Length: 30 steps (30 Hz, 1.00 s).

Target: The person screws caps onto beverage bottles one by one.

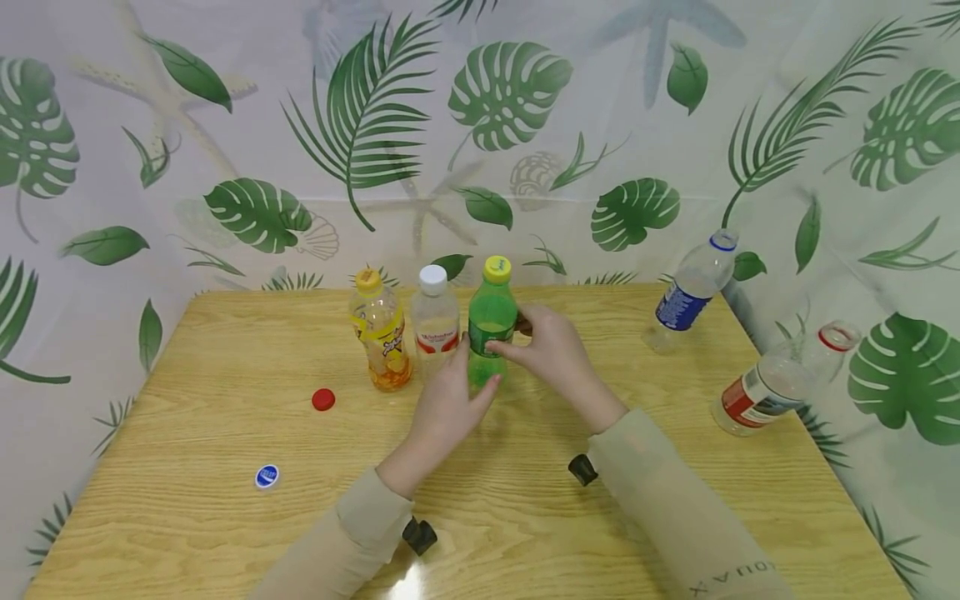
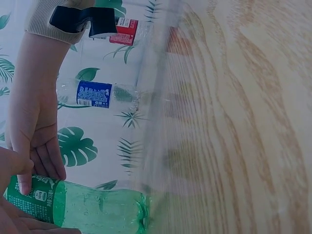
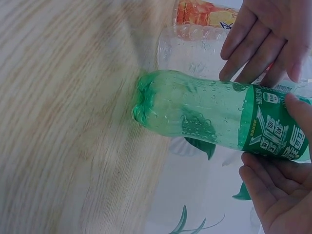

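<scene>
A green plastic bottle (image 1: 492,321) with a yellow cap stands upright near the back of the table. My right hand (image 1: 551,346) holds it at the label, the thumb across the front and the fingers at the right side. On its other side is my left hand (image 1: 446,400), fingers extended along the bottle and thumb held out in front. In the right wrist view, the left fingers (image 3: 248,53) look nearly straight beside the green bottle (image 3: 209,112). Left of it stand a clear bottle (image 1: 435,312) with a white cap and an orange-labelled bottle (image 1: 386,337) with an orange cap.
Two uncapped clear bottles lean or stand at the right: a blue-labelled bottle (image 1: 682,300) and a red-and-white-labelled bottle (image 1: 753,396). A red cap (image 1: 323,400) and a blue cap (image 1: 267,477) lie on the wooden table (image 1: 187,533). A leaf-print sheet (image 1: 555,225) rises behind.
</scene>
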Each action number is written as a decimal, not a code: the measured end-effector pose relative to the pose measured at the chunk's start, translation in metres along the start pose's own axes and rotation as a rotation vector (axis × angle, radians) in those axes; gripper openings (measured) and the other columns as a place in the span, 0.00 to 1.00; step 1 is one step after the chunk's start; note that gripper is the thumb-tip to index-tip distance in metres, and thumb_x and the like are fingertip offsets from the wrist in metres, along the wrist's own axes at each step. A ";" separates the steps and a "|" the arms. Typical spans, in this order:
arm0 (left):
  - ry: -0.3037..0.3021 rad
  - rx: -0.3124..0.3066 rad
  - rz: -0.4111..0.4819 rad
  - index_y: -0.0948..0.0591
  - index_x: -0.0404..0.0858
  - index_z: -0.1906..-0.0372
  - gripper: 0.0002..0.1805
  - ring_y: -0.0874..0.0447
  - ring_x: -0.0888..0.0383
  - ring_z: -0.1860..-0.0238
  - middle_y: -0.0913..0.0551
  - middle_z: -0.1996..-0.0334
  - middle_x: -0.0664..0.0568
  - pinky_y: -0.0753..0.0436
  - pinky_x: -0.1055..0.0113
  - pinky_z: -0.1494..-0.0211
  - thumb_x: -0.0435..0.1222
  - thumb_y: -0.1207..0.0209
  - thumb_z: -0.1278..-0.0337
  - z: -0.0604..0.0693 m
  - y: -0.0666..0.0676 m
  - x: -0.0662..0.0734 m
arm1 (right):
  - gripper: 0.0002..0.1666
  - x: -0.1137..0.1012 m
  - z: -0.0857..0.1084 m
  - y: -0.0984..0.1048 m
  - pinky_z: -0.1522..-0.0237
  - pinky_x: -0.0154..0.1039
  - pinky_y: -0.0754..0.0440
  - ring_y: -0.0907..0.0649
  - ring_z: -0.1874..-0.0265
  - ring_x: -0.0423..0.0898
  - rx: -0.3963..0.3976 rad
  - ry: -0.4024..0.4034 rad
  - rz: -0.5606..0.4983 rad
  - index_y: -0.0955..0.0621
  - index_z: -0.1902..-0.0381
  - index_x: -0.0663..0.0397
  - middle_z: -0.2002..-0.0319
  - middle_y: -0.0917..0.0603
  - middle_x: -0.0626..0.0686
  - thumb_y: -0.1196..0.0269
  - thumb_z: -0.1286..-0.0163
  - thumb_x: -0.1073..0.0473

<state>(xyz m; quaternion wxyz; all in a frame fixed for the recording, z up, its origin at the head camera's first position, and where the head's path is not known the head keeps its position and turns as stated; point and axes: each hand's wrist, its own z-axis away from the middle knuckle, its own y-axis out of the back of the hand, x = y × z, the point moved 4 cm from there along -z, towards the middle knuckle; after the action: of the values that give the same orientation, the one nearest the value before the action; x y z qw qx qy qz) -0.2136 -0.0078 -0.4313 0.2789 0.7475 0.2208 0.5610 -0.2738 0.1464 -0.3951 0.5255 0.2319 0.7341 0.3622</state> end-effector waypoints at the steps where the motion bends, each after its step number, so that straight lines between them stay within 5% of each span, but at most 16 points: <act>1: -0.004 0.001 0.000 0.36 0.27 0.22 0.39 0.16 0.37 0.35 0.20 0.31 0.33 0.15 0.44 0.34 0.42 0.35 0.26 0.000 0.000 0.000 | 0.29 0.000 0.000 0.000 0.43 0.53 0.11 0.10 0.49 0.59 0.000 0.000 0.001 0.15 0.47 0.63 0.51 0.10 0.61 0.21 0.37 0.48; 30: 0.000 -0.008 -0.016 0.38 0.27 0.20 0.41 0.18 0.37 0.33 0.23 0.28 0.33 0.17 0.44 0.32 0.44 0.36 0.26 0.003 0.011 0.008 | 0.30 -0.006 -0.001 0.001 0.40 0.57 0.13 0.11 0.46 0.61 -0.011 0.005 0.008 0.15 0.45 0.62 0.48 0.11 0.61 0.21 0.36 0.48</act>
<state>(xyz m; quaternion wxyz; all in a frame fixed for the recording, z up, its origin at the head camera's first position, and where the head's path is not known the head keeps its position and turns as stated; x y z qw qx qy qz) -0.2085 -0.0116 -0.4191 0.2865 0.7447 0.2245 0.5594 -0.2730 0.1430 -0.3904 0.5234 0.2310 0.7324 0.3691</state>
